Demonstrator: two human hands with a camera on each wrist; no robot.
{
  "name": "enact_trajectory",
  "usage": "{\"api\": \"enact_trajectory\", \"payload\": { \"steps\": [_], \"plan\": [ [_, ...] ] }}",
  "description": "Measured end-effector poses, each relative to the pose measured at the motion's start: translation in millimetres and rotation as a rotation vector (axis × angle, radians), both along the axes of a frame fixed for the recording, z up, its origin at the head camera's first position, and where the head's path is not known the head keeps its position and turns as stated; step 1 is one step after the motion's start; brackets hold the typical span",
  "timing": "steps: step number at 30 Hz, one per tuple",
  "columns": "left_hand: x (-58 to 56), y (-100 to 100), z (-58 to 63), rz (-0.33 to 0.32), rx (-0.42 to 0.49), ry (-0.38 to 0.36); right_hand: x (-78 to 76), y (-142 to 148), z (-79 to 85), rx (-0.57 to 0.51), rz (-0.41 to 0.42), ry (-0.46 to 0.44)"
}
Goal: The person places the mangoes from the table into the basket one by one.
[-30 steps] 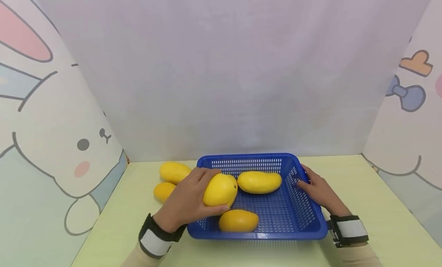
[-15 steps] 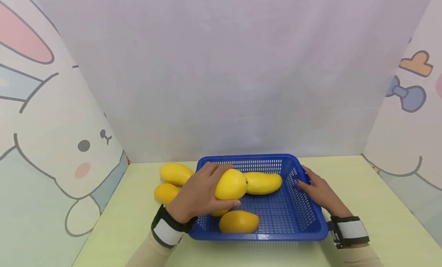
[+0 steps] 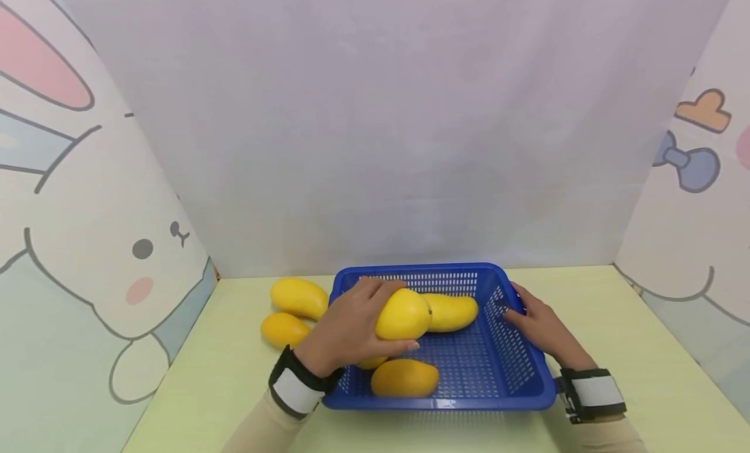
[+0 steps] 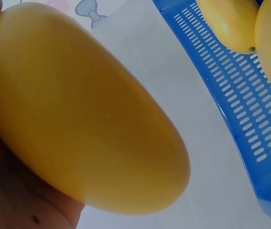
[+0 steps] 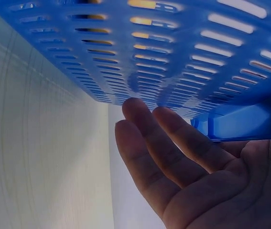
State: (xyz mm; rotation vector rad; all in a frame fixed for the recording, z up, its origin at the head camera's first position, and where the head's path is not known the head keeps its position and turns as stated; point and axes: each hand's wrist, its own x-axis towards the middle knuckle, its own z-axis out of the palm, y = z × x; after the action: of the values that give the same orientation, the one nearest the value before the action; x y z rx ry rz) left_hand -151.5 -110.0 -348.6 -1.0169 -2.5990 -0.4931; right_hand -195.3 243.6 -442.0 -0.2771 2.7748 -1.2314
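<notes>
My left hand point(image 3: 351, 323) holds a yellow mango point(image 3: 403, 315) above the left part of a blue plastic basket point(image 3: 463, 403). Seen from the left wrist, this mango point(image 4: 87, 114) fills much of the view, with the palm along its lower left side. My right hand point(image 3: 543, 324) grips the basket's right rim, thumb over the inside. In the right wrist view its fingers point(image 5: 161, 152) lie against the slotted outer wall. Inside the basket are a long yellow mango point(image 3: 454, 313) at the back, an orange-yellow mango point(image 3: 404, 379) at the front, and another mango point(image 3: 372, 362) mostly hidden below my left hand.
Two more mangoes lie on the pale green table left of the basket: a yellow mango point(image 3: 299, 297) behind and an orange-yellow mango point(image 3: 284, 329) nearer. A pale curtain-like backdrop point(image 3: 375, 147) rises behind, and panels with cartoon rabbits stand at both sides.
My left hand has carried the held mango rightward, farther over the basket, baring more of the mangoes on the table. My right hand keeps its place on the rim.
</notes>
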Motion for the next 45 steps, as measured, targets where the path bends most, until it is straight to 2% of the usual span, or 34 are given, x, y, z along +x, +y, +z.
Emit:
{"api": "enact_trajectory", "payload": {
  "steps": [11, 18, 22, 30, 39, 45],
  "plan": [
    [-6.6, 22, -0.4, -0.069, -0.053, 0.037, 0.3, 0, 1.5, -0.005, 0.011, 0.015],
    [-9.2, 40, -0.7, -0.137, -0.080, 0.013, -0.2, 0, 1.3, -0.007, 0.008, 0.016],
    [-11.2, 49, -2.3, -0.162, -0.103, 0.026, -0.6, -1, 1.1, -0.022, 0.010, 0.002],
    [-17.7, 62, -8.8, -0.167, -0.165, 0.007, -0.4, -2, 0.1, -0.034, 0.007, 0.001],
    [-23.5, 75, -24.3, -0.172, -0.225, -0.041, -1.2, -2, -1.8, -0.027, 0.002, -0.009],
    [-26.3, 83, -33.0, -0.149, -0.300, -0.081, -1.7, 0, 0.4, -0.030, 0.001, -0.018]
  ]
}}
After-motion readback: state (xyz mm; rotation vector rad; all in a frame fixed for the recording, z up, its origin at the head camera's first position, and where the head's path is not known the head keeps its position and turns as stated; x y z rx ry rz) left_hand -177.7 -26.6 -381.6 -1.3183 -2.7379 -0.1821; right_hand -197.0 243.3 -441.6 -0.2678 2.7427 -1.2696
